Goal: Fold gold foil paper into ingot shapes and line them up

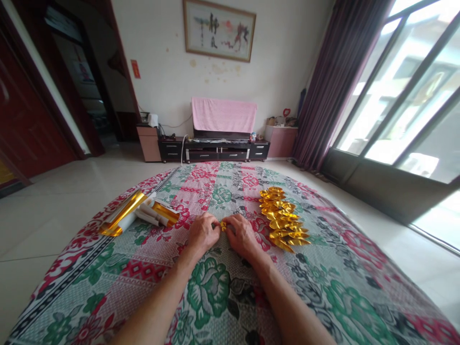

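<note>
Small gold piece [223,225] between both hands, neither nearer; long axis unclear | left hand [204,233] and right hand [242,233] narrow, fingertips pinching it | folded gold pieces [286,224] right, row running near-far | gold sheets [125,213] left, on patterned cloth [158,292]

This is a home, seen as a living room. A low black cabinet [217,152] with drawers stands against the far wall, and a pink cloth [224,114] hangs over what sits on it. A framed picture [220,29] with brush characters hangs above. Long purple curtains [327,81] flank large windows [406,91], pale tiles [75,211] cover the floor, a dark red door [27,100] stands at the left, and a flowered cloth [210,287] spreads across the foreground.
</note>
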